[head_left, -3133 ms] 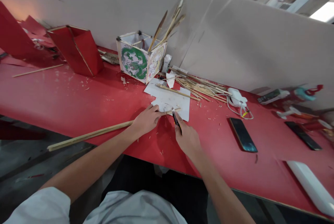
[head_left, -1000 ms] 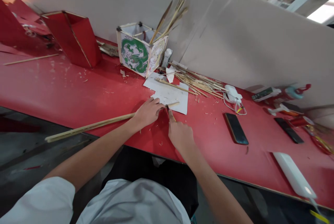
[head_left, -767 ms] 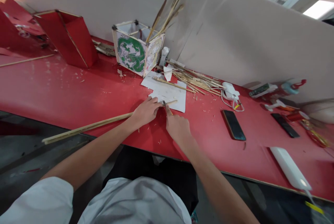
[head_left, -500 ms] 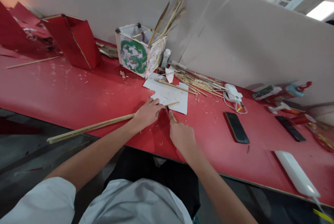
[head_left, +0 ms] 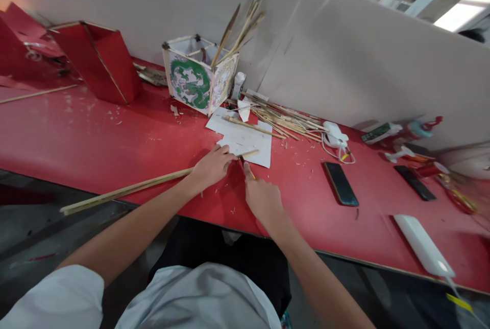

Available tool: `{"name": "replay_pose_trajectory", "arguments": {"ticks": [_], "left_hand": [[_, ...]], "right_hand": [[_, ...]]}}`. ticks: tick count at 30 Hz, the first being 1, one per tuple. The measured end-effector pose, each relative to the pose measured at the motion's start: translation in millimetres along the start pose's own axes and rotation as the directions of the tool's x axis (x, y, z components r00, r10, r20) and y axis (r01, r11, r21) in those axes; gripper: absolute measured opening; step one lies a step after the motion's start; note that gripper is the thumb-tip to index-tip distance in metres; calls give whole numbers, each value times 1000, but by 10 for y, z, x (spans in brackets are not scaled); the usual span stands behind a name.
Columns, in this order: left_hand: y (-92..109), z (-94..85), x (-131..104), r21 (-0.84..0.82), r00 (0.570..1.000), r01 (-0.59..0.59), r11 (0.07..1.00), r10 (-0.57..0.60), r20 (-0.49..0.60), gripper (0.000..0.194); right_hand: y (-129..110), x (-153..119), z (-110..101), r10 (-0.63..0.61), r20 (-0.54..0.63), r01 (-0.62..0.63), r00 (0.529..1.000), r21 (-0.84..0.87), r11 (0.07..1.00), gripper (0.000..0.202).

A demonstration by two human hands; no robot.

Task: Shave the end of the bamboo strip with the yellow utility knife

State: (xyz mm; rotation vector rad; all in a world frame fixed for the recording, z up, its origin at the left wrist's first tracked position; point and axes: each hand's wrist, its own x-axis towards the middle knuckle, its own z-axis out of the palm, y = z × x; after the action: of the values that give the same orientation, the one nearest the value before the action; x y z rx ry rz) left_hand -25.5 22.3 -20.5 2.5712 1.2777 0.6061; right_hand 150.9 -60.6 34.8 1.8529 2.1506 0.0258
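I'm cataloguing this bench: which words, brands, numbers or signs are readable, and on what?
No word, brand, number or sign is readable.
Green-and-white box, right side of the picture: markings too small and blurred.
White container beside the dragon-decorated frame: any print too blurred.
Phone nearest the hands: no lettering visible.

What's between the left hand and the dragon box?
Between the left hand and the dragon box, the head view shows part of the white paper and red tabletop.
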Motion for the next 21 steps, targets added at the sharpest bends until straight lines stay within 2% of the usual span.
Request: {"name": "replay_pose_trajectory", "arguments": {"ticks": [4, 7, 15, 21], "left_hand": [[-15, -8, 28, -29, 999, -43, 999, 43, 4, 29], [7, -8, 40, -23, 999, -31, 999, 31, -25, 30], [-13, 41, 50, -32, 999, -3, 999, 1, -39, 34], [-50, 62, 84, -71, 999, 25, 997, -27, -25, 31]], "right_hand": [[-22, 130, -50, -6, -9, 7, 1000, 25, 1000, 60], [-37, 233, -81, -6, -14, 7, 1000, 39, 999, 61], [39, 41, 44, 2, -13, -2, 1000, 14, 1000, 60], [2, 189, -54, -10, -14, 10, 1000, 45, 999, 60]]}}
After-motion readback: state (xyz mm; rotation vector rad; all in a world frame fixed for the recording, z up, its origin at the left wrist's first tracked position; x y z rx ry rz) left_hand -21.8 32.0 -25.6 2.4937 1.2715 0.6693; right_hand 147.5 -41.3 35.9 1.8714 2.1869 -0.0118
